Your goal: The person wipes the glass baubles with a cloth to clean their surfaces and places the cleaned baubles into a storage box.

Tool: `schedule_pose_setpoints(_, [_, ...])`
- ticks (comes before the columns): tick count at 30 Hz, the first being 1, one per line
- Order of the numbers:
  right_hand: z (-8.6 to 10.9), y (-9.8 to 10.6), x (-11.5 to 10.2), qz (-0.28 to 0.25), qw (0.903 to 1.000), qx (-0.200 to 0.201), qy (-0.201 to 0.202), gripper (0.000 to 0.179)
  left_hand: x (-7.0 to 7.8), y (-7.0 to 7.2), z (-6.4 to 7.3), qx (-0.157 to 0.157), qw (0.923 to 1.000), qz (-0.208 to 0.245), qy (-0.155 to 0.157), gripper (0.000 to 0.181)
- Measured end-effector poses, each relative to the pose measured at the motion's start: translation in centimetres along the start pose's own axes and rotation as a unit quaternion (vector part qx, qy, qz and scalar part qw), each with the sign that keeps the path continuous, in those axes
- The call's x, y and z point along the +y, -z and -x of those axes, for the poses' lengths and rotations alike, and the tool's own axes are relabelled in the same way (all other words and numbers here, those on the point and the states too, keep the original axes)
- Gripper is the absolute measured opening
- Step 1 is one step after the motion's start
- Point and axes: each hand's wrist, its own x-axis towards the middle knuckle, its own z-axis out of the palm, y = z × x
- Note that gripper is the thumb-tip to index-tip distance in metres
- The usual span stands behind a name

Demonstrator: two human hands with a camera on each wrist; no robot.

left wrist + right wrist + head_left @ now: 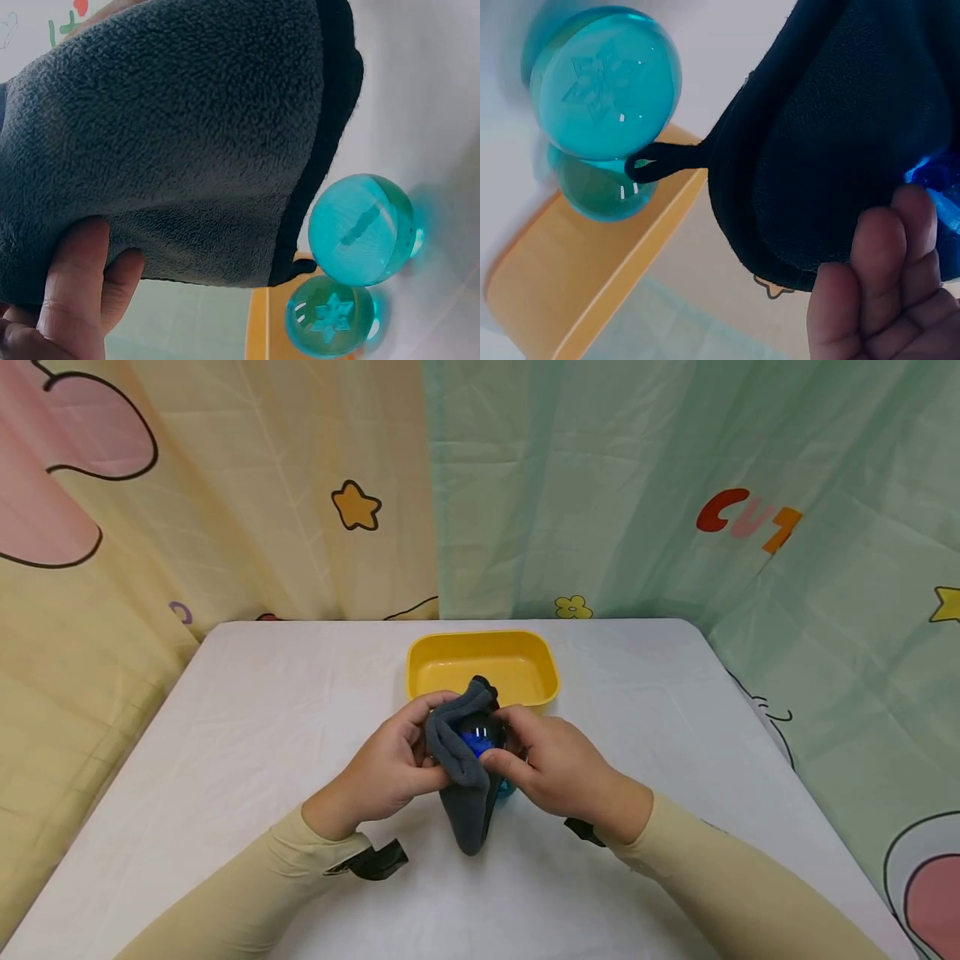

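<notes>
Looking first at the glossy dark-blue see-through ball point(480, 737), held up over the white-covered counter point(232, 760) and tucked into a fold of plush grey cloth with black edging point(468, 810). Pinching that cloth now with the left grip point(390, 760), bent in at thumb and fingers; holding the ball with the right grip point(562, 768), curled around its side. Spotting below two clear turquoise balls point(362, 229), close together on the counter, near a yellow rectangular plastic tray point(480, 647). Catching, beyond, cartoon-printed curtains point(555, 468).
</notes>
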Motion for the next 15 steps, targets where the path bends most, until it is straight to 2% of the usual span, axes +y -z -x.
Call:
schedule_pose_setpoints(2, [-0.02, -0.14, 0.02, -0.013, 0.9999, 0.004, -0.004, 0.045, -0.07, -0.02, 0.04, 0.002, 1.0000, -0.005, 0.003, 0.074])
schedule_pose_setpoints(5, [0.06, -0.25, 0.06, -0.032, 0.9994, 0.010, 0.008, 0.057, -0.04, 0.00, -0.05, 0.007, 0.9999, -0.013, 0.003, 0.077])
schedule_pose_setpoints(10, [0.10, -0.15, 0.25, -0.044, 0.9962, 0.011, 0.074, 0.079, 0.11, 0.29, -0.16, 0.013, 0.9999, -0.006, -0.009, 0.078])
schedule_pose_setpoints(13, [0.01, -0.11, 0.36, -0.031, 0.9937, 0.004, 0.108, 0.078, 0.17, 0.46, -0.13, 0.012, 0.9998, 0.003, -0.014, 0.077])
schedule_pose_setpoints(15, [0.02, -0.13, 0.39, -0.019, 0.9938, 0.001, 0.110, 0.076, 0.18, 0.49, -0.12, 0.011, 0.9998, 0.005, -0.013, 0.077])
